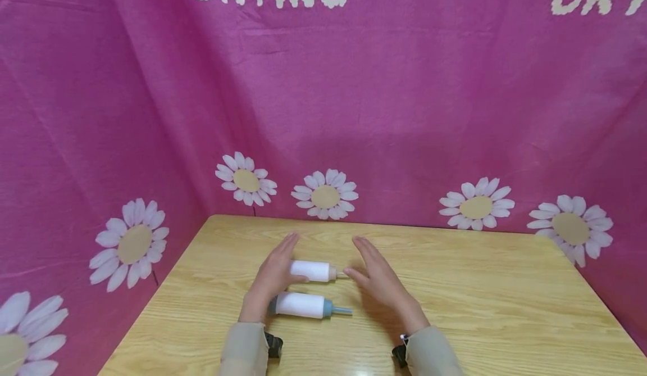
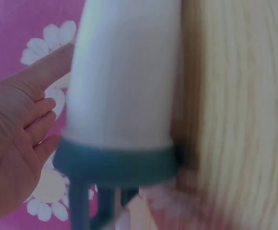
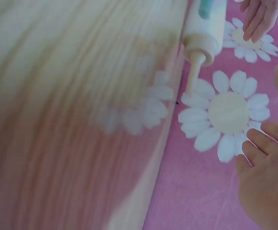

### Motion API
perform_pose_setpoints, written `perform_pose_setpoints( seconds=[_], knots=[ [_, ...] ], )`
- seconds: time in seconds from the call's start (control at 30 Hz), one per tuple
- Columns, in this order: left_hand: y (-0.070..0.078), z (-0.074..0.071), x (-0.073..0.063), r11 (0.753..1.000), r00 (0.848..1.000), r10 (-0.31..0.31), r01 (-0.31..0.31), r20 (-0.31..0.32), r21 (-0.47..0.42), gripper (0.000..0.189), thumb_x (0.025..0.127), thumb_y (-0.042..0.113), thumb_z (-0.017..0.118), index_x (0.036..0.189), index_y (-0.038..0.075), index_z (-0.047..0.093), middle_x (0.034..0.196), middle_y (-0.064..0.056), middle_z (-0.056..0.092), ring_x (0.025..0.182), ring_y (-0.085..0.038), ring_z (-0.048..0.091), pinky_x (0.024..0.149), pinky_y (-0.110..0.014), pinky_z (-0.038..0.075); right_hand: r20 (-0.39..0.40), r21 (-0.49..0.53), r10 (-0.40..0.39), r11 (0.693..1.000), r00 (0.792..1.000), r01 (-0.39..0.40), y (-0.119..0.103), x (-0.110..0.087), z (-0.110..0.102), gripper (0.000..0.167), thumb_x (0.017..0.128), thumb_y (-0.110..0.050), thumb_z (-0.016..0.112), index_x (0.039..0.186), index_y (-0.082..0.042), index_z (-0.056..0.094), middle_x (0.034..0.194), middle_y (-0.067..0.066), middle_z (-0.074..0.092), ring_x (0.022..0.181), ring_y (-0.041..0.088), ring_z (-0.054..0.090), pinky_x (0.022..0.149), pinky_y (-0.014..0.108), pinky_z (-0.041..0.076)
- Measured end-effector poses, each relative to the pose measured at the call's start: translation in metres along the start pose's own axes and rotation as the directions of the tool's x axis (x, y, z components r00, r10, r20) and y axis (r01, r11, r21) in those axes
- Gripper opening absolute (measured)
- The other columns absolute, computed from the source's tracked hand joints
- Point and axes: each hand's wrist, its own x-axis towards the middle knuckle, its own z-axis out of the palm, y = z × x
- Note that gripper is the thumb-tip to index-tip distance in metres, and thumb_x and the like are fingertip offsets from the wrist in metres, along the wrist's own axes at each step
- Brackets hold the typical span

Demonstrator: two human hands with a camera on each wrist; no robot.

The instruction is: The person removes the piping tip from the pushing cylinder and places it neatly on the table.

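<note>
Two balloon-type hand pumps lie side by side on the wooden table, nozzles to the right in the head view. The nearer pump point(image 1: 301, 305) has a white barrel with teal ends; the farther pump point(image 1: 311, 271) has a beige nozzle. My left hand point(image 1: 273, 275) is held over their left ends and hides them, fingers extended. In the left wrist view, that hand point(image 2: 12, 139) stands beside the teal-ended pump point(image 2: 122, 76), holding nothing. My right hand point(image 1: 381, 280) is open just right of the nozzles, palm facing the left hand. Whether it touches the beige tip is unclear.
The light wooden table point(image 1: 485, 303) extends to both sides of the hands. Behind it and on the left hangs a magenta cloth point(image 1: 384, 100) printed with white daisies and lettering. A dark wrist device point(image 1: 274, 345) sits at the left sleeve, another point(image 1: 399, 355) at the right.
</note>
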Motion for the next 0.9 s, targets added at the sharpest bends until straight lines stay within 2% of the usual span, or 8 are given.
perform_pose_setpoints(
  seconds=[0.1,0.27,0.3,0.47,0.53,0.73,0.9],
  knots=[
    [-0.007,-0.002,-0.001,0.999,0.999,-0.030,0.031,0.025,-0.025,0.096,0.072,0.022,0.087,0.151,0.007,0.035,0.158,-0.014,0.034,0.142,-0.032,0.040,0.115,-0.048,0.037,0.036,0.006,-0.003,1.000,0.999,0.003,-0.002,0.004,0.006,0.075,0.093,-0.034,0.066,0.153,-0.007,0.030,0.158,0.016,0.032,0.148,0.034,0.028,0.120,0.051,0.026],
    [-0.019,-0.002,0.000,0.998,0.997,-0.045,0.047,0.058,-0.041,0.091,0.072,0.021,0.087,0.147,0.003,0.039,0.153,-0.018,0.041,0.134,-0.034,0.049,0.112,-0.049,0.041,0.094,0.025,0.003,1.000,0.996,-0.006,-0.004,0.012,0.013,0.072,0.093,-0.032,0.067,0.150,-0.004,0.034,0.155,0.017,0.038,0.145,0.034,0.034,0.119,0.051,0.030],
    [-0.021,-0.002,0.000,0.997,0.996,-0.054,0.057,0.067,-0.050,0.089,0.073,0.021,0.087,0.147,0.003,0.040,0.152,-0.018,0.043,0.135,-0.035,0.047,0.112,-0.049,0.040,0.109,0.033,0.006,0.999,0.994,-0.010,-0.004,0.013,0.015,0.071,0.093,-0.031,0.067,0.150,-0.003,0.035,0.154,0.017,0.039,0.144,0.034,0.035,0.119,0.051,0.030],
    [-0.029,0.000,-0.003,0.989,0.988,-0.105,0.116,0.109,-0.097,0.080,0.075,0.018,0.085,0.142,0.002,0.047,0.143,-0.018,0.053,0.126,-0.033,0.055,0.108,-0.048,0.045,0.198,0.055,0.012,0.998,0.980,-0.023,-0.002,0.018,0.024,0.065,0.093,-0.028,0.067,0.145,0.001,0.040,0.146,0.018,0.049,0.132,0.033,0.052,0.113,0.049,0.039],
    [-0.030,0.001,-0.005,0.987,0.987,-0.107,0.120,0.119,-0.105,0.074,0.075,0.017,0.085,0.139,0.001,0.050,0.139,-0.018,0.057,0.122,-0.032,0.058,0.105,-0.048,0.047,0.226,0.046,-0.004,0.999,0.974,-0.006,0.000,0.020,0.028,0.062,0.093,-0.026,0.066,0.143,0.004,0.043,0.140,0.020,0.053,0.125,0.033,0.058,0.109,0.049,0.044],
    [-0.033,0.005,-0.005,0.990,0.992,-0.060,0.073,0.115,-0.119,0.060,0.075,0.013,0.084,0.129,-0.001,0.059,0.128,-0.018,0.064,0.113,-0.029,0.062,0.098,-0.046,0.052,0.230,-0.031,-0.076,0.996,0.970,0.085,0.000,0.022,0.033,0.047,0.092,-0.022,0.068,0.128,0.006,0.056,0.124,0.021,0.063,0.113,0.033,0.063,0.099,0.047,0.051],
    [-0.035,0.005,-0.002,0.992,0.996,-0.036,0.046,0.083,-0.120,0.051,0.075,0.009,0.083,0.120,-0.002,0.064,0.120,-0.017,0.067,0.106,-0.028,0.064,0.092,-0.045,0.054,0.210,-0.072,-0.152,0.983,0.966,0.170,-0.001,0.026,0.033,0.027,0.090,-0.014,0.069,0.112,0.001,0.064,0.107,0.013,0.069,0.096,0.022,0.064,0.088,0.039,0.055]
  ],
)
